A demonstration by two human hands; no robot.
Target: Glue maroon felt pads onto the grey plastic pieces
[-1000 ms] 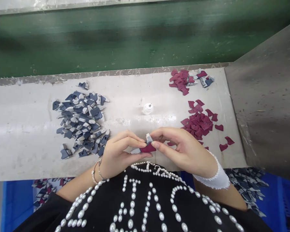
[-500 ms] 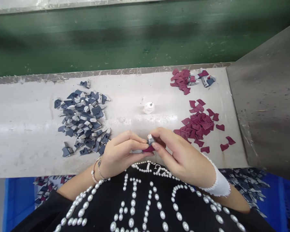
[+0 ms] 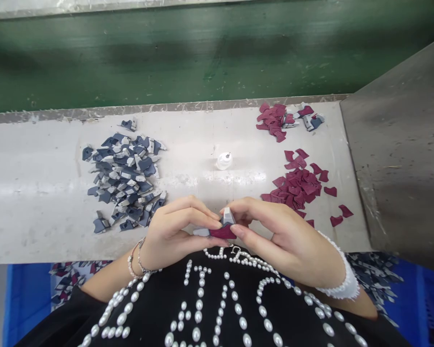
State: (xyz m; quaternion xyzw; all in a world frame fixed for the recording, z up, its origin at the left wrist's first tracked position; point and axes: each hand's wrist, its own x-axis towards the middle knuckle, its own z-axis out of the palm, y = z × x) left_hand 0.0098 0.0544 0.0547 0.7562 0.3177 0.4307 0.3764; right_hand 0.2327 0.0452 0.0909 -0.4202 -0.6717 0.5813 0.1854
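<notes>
A small plastic part, light grey and dark blue with a maroon piece along its near side, is pinched between both hands in front of my chest. My left hand grips its left end, thumb below and fingers above. On the right end, the thumb and forefinger of my right hand press against the part beside its upright grey tip. Left of my hands lies a pile of similar grey and dark blue parts. To the right is a heap of flat maroon pieces.
A white nozzle-like tip stands at mid-table. A second maroon heap lies at the back right beside a few assembled parts. A metal panel bounds the right side. Blue bins with parts sit below the table edge.
Both hands have come slightly nearer my body and a little apart. The part has turned, so more of its maroon side and grey tip shows.
</notes>
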